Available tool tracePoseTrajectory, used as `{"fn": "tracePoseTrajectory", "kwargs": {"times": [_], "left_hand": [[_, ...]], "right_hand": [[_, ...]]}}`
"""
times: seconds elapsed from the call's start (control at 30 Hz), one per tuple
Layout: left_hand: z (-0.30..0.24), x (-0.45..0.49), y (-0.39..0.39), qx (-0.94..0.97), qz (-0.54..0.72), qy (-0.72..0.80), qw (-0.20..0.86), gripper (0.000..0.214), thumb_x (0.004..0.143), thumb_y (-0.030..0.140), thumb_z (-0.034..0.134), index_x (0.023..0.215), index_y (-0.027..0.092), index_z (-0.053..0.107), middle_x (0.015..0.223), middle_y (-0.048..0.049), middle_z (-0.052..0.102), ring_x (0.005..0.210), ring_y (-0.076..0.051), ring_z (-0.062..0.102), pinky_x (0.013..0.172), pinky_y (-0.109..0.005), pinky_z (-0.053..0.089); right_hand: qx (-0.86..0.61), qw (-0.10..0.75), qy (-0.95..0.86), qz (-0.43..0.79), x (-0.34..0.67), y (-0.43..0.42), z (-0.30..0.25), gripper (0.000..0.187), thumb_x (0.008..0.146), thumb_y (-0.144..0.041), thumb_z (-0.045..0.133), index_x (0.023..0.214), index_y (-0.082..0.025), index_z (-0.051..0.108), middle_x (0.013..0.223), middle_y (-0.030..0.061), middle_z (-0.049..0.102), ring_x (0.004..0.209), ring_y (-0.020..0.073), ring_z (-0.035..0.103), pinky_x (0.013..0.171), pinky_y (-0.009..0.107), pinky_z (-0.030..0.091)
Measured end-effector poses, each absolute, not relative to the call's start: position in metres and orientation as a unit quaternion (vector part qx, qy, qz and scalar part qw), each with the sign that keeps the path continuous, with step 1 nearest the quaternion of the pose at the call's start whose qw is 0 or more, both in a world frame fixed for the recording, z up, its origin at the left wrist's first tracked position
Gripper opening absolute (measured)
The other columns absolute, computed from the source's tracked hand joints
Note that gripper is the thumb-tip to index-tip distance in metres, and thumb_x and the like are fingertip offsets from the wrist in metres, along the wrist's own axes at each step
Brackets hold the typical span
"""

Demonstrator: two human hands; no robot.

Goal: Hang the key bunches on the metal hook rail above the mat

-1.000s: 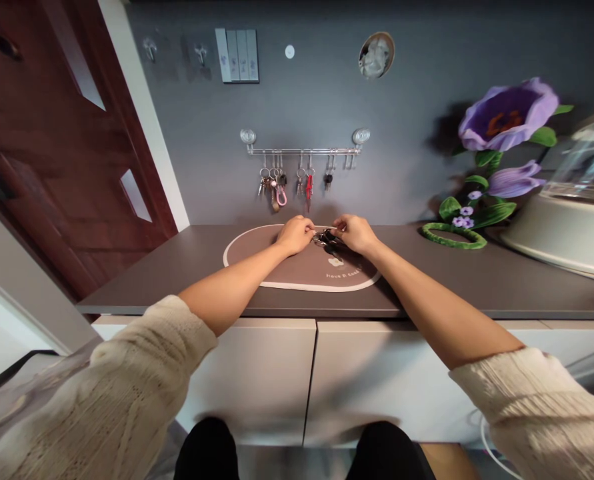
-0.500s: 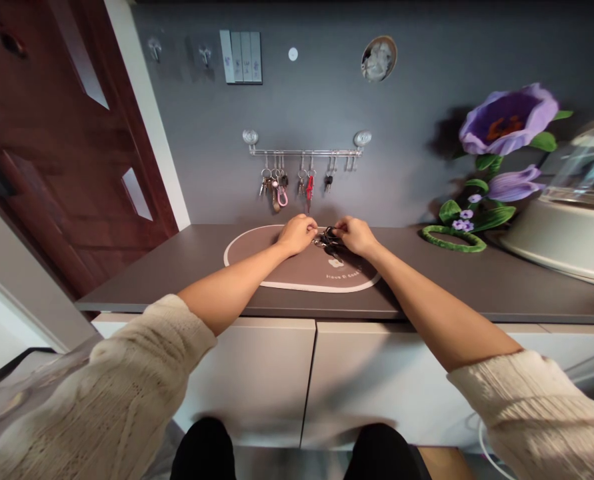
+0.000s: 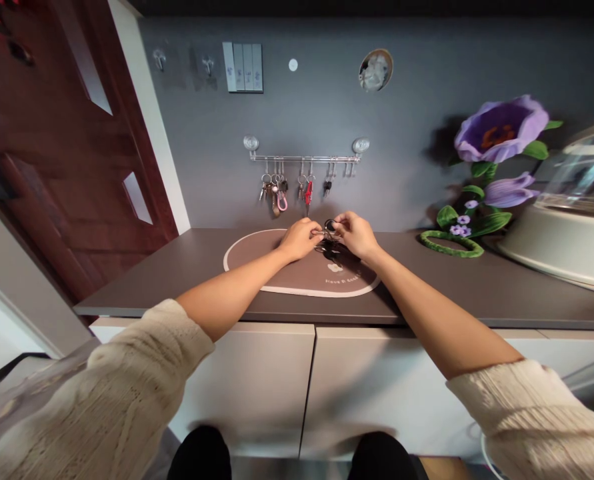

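Bunch of keys [image 3: 329, 239] held between left hand [image 3: 299, 240] and right hand [image 3: 354, 235]

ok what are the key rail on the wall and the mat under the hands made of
The key rail looks like polished metal, from its bright sheen. The mat looks like faux leather or rubber, from its dull surface; unclear which.

The left hand [image 3: 299, 239] and right hand [image 3: 353, 235] have drawn closer, almost meeting at the grip. A key ring [image 3: 330, 225] now stands up above the fingers, and the dark keys [image 3: 330, 250] seem to sit lower, below the grip, though the fingers partly hide them.
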State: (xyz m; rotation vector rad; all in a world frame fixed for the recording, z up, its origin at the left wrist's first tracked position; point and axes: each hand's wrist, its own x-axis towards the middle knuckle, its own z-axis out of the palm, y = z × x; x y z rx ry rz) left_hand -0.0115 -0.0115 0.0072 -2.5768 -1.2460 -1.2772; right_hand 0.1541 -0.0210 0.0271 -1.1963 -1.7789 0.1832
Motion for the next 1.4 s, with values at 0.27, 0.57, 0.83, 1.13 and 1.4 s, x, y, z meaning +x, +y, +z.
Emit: {"fn": "tracePoseTrajectory", "kwargs": {"times": [0.27,0.57,0.83,1.13,1.4], "left_hand": [[0.014,-0.008,-0.021,-0.811,-0.432,-0.395,0.001,0.011,0.075,0.026,0.057,0.080,0.017,0.061,0.080,-0.0019,0.055,0.076,-0.013,0.052,0.071,-0.024,0.041],[0.023,-0.009,-0.020,-0.802,-0.455,-0.384,0.037,0.017,0.082,0.025,0.049,0.084,0.018,0.064,0.084,-0.0031,0.056,0.080,-0.013,0.052,0.074,-0.025,0.041],[0.034,-0.016,-0.022,-0.791,-0.462,-0.393,0.082,0.020,0.085,0.023,0.042,0.084,0.018,0.062,0.090,-0.0046,0.056,0.089,-0.016,0.050,0.081,-0.027,0.039],[0.036,-0.016,-0.021,-0.780,-0.472,-0.405,0.065,0.022,0.087,0.020,0.034,0.082,0.019,0.056,0.087,-0.0040,0.056,0.087,-0.015,0.050,0.079,-0.027,0.038],[0.041,-0.017,-0.023,-0.764,-0.502,-0.400,0.066,0.022,0.088,0.022,0.034,0.084,0.018,0.055,0.088,-0.0038,0.057,0.086,-0.014,0.050,0.079,-0.025,0.038]], "right_hand": [[-0.427,0.526,-0.707,0.203,0.152,-0.020,0.026,0.014,0.076,-0.030,0.053,0.081,-0.017,0.050,0.066,-0.0007,0.057,0.060,0.0108,0.055,0.064,0.027,0.047],[-0.395,0.587,-0.633,0.314,0.148,-0.027,0.031,0.016,0.075,-0.031,0.057,0.081,-0.018,0.049,0.076,0.0004,0.057,0.062,0.0094,0.056,0.064,0.027,0.049],[-0.411,0.563,-0.623,0.355,0.145,-0.036,0.036,0.019,0.075,-0.036,0.056,0.077,-0.019,0.048,0.060,-0.0016,0.051,0.050,0.0090,0.048,0.055,0.025,0.044],[-0.378,0.517,-0.657,0.397,0.144,-0.030,0.025,0.025,0.069,-0.040,0.061,0.078,-0.018,0.052,0.064,-0.0010,0.055,0.051,0.0081,0.046,0.052,0.023,0.040],[-0.402,0.572,-0.694,0.172,0.147,-0.029,0.030,0.023,0.075,-0.038,0.053,0.085,-0.018,0.057,0.086,0.0023,0.060,0.078,0.0130,0.053,0.077,0.029,0.042]]}}
